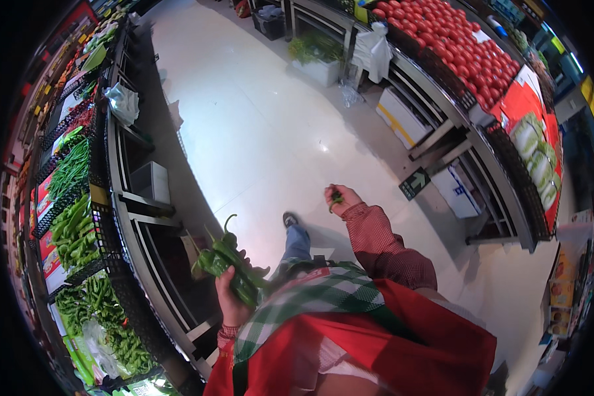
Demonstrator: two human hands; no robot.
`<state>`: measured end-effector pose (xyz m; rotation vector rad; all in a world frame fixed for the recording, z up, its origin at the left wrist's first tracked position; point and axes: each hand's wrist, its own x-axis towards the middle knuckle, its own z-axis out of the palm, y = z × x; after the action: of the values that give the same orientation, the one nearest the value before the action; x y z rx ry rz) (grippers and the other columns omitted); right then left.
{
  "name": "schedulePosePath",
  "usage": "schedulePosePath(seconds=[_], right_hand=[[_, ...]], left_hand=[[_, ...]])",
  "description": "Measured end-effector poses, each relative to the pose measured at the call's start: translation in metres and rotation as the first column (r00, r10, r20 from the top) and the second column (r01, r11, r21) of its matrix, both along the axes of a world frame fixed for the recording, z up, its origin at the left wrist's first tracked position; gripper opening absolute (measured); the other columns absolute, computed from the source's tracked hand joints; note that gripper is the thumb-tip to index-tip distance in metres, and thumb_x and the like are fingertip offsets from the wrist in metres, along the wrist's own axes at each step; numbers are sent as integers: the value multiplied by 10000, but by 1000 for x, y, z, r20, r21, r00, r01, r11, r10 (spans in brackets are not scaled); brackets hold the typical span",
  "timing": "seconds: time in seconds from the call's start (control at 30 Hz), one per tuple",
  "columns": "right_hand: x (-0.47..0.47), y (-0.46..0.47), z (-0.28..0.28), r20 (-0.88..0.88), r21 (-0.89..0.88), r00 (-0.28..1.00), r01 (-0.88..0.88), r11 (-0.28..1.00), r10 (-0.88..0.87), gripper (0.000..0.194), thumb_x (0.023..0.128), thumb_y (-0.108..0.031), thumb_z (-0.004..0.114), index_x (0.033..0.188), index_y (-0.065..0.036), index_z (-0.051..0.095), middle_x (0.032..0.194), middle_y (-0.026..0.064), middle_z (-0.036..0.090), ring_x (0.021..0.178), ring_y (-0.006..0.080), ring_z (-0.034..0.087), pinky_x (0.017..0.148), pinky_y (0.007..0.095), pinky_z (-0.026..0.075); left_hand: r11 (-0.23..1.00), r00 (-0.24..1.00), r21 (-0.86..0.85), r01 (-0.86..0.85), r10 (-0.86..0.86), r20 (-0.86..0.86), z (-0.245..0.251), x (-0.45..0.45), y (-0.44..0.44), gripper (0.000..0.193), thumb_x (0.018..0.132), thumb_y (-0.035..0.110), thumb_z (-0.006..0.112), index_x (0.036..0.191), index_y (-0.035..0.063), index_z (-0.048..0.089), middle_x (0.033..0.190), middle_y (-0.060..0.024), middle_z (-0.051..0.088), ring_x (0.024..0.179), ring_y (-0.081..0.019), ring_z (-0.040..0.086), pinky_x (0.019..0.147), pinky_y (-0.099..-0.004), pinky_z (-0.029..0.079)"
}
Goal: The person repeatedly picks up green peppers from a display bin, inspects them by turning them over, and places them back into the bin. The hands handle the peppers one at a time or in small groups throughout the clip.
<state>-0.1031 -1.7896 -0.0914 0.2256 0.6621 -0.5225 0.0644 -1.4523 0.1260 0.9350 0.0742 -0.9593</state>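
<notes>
A bunch of long green peppers [232, 262] with curling stems is gripped in my left hand [229, 294], close to my body at the lower middle. My right hand [343, 198] is stretched forward over the floor, its fingers curled around a small dark-and-green piece of vegetable [335, 197]. What exactly that piece is cannot be made out. Beyond my left hand, the nearest produce on the left stand is a pile of green peppers [74, 235] and a heap of smaller wrinkled green peppers [101, 317].
Green beans [71, 168] fill a bin farther up the left stand. Tomatoes [455, 47] and Chinese cabbages [537, 153] lie on the right stand. White foam boxes [401, 119] sit beneath it. A pale tiled floor [257, 133] runs between the stands; white plastic bags [123, 102] hang from them.
</notes>
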Motion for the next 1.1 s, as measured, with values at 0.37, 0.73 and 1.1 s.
schedulePosePath(seconds=[0.37,0.73,1.1], right_hand=[[35,-253,-38,-268,207,952,210,955,-151,124,954,-9,515,997,93,571,926,224,631,696,228,638,705,352,627],[125,-434,-33,-434,180,858,381,907,-274,242,1026,-134,458,874,3,589,794,98,643,742,263,649,862,478,587],[287,-792,-104,-525,-10,771,417,909,-360,568,957,-584,541,937,-16,569,844,102,611,756,305,616,854,474,557]], left_hand=[[988,988,-65,142,-146,-55,-36,162,-302,494,929,181,599,1357,-41,492,1233,-166,630,1080,-254,616,940,-408,524],[980,979,-52,194,-190,76,-3,246,-487,548,922,196,590,1391,-54,455,1288,-182,613,1097,-252,617,971,-392,508],[962,988,232,-148,155,-15,-5,300,-623,544,931,289,581,1367,-27,502,1276,-123,611,1137,-231,575,1012,-400,464]])
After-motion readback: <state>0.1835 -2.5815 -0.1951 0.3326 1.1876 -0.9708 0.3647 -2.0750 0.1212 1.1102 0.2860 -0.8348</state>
